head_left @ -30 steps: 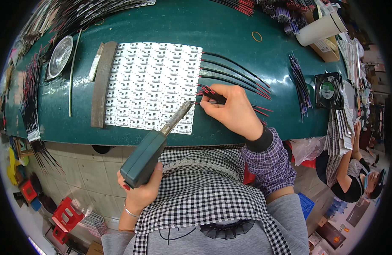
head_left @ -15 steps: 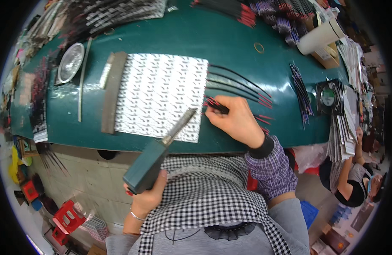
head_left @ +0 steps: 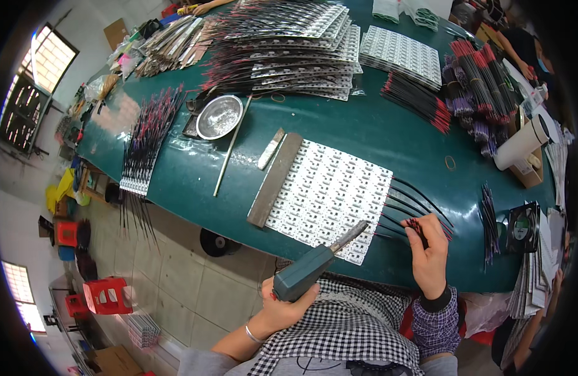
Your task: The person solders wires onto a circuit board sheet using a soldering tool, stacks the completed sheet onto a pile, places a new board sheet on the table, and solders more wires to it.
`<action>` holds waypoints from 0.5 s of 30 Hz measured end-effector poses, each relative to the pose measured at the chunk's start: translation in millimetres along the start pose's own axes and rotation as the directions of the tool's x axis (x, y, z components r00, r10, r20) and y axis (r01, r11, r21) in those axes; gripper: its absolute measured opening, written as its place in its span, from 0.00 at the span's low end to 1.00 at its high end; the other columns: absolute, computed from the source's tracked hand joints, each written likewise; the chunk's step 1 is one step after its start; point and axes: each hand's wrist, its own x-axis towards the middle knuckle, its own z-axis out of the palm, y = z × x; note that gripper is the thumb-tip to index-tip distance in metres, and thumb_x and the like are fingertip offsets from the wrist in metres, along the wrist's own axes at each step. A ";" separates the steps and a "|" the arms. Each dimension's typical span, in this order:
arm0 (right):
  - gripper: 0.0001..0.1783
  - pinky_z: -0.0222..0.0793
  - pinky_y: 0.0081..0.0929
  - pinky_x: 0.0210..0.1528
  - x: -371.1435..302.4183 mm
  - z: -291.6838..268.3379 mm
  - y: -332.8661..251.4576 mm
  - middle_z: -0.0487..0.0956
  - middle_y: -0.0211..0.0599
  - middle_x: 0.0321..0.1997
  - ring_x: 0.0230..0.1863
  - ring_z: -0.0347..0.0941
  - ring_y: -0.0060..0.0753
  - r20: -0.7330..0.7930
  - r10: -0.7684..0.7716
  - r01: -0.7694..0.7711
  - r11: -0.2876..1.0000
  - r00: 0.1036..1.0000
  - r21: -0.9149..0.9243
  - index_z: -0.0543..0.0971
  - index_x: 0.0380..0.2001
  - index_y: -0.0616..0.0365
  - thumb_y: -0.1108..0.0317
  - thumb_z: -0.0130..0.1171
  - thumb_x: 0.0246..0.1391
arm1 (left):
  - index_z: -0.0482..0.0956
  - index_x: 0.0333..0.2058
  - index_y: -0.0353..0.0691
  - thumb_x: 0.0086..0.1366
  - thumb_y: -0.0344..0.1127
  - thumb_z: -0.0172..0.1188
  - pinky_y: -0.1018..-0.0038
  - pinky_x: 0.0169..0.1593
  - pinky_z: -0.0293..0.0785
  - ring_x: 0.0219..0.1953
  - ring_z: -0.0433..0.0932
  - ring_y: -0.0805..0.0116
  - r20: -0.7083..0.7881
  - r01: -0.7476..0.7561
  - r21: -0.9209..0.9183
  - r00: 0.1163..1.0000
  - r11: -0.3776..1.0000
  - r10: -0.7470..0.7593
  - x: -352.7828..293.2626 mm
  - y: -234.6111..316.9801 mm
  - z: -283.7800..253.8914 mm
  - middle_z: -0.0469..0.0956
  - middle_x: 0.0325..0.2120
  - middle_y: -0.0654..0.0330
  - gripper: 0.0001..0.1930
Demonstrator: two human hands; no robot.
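Note:
My left hand point(head_left: 284, 311) is closed round the handle of a dark green soldering gun point(head_left: 302, 274). The gun's metal barrel slants up over the near right corner of a white circuit board panel point(head_left: 326, 197) covered in small repeated prints. My right hand point(head_left: 430, 255) pinches a small bundle of black wires point(head_left: 415, 224) with red ends, just off the panel's right edge. Several black wires point(head_left: 416, 199) stretch from that edge toward the right. A grey-brown bar point(head_left: 275, 180) lies along the panel's left side. The gun's tip hides the spot beneath it.
A metal bowl point(head_left: 219, 117) and a thin rod point(head_left: 232, 147) lie left of the panel. Stacks of wired panels point(head_left: 304, 69) rise at the back. Wire bundles point(head_left: 483, 81), a white flask point(head_left: 522, 143) and a loose wire bunch point(head_left: 489, 222) are on the right.
The view has turned, so the table's back and left now show more. My right hand has drawn slightly away from the panel's edge with its wires. The soldering gun stays over the near right corner.

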 end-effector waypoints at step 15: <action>0.10 0.67 0.34 0.26 -10.1 36.9 21.1 0.75 0.45 0.24 0.23 0.73 0.45 0.100 0.116 -0.120 0.992 0.988 0.042 0.77 0.31 0.67 0.73 0.64 0.47 | 0.82 0.36 0.30 0.54 0.30 0.72 0.78 0.33 0.76 0.29 0.80 0.75 -0.094 0.141 0.092 0.987 0.986 -0.133 -8.3 -2.1 -8.0 0.83 0.30 0.60 0.13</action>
